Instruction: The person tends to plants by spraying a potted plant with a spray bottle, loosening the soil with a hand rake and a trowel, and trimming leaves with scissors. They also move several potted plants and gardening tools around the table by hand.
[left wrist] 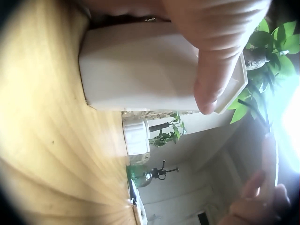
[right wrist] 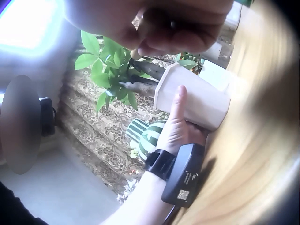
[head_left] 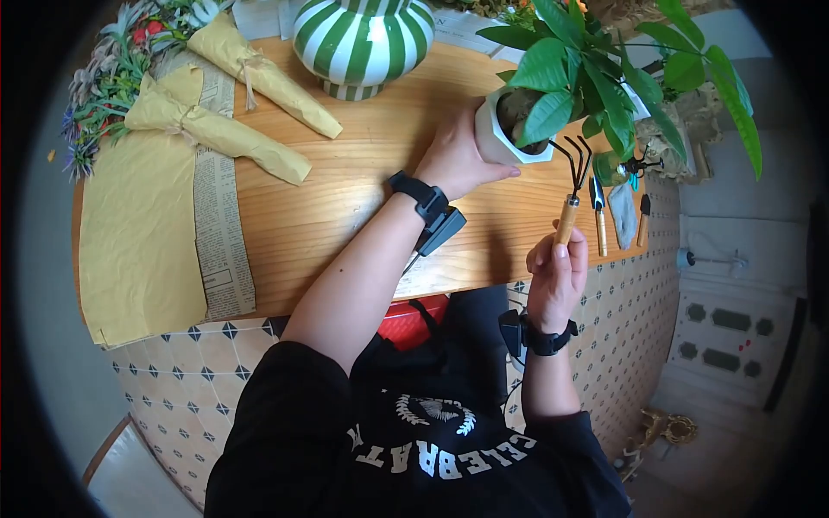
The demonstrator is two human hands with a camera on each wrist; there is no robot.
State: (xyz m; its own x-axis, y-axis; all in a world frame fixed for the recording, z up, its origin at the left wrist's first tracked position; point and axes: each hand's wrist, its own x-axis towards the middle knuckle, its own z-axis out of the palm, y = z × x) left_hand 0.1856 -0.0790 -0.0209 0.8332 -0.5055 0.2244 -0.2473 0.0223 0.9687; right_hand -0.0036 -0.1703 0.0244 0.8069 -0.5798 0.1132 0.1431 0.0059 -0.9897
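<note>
A white, many-sided flower pot [head_left: 489, 136] stands on the wooden table, holding a plant with large green leaves [head_left: 596, 91] and thick stems. My left hand [head_left: 456, 157] grips the pot from its left side. In the left wrist view the thumb [left wrist: 213, 82] lies across the pot wall near the rim. My right hand [head_left: 557, 274] holds a small hand rake [head_left: 566, 221] by its wooden handle, black tines pointing up towards the pot. Those tines are close beside the rim in the head view. In the right wrist view the curled fingers [right wrist: 187, 40] hide most of the rake.
Right of the pot lie a trowel [head_left: 599, 214], a grey cloth-like item [head_left: 622, 216] and a brush [head_left: 643, 223], near a green spray bottle [head_left: 610, 169]. A striped vase [head_left: 363, 43] stands behind. Paper-wrapped bouquets [head_left: 250, 142] and newspaper [head_left: 226, 233] lie on the left.
</note>
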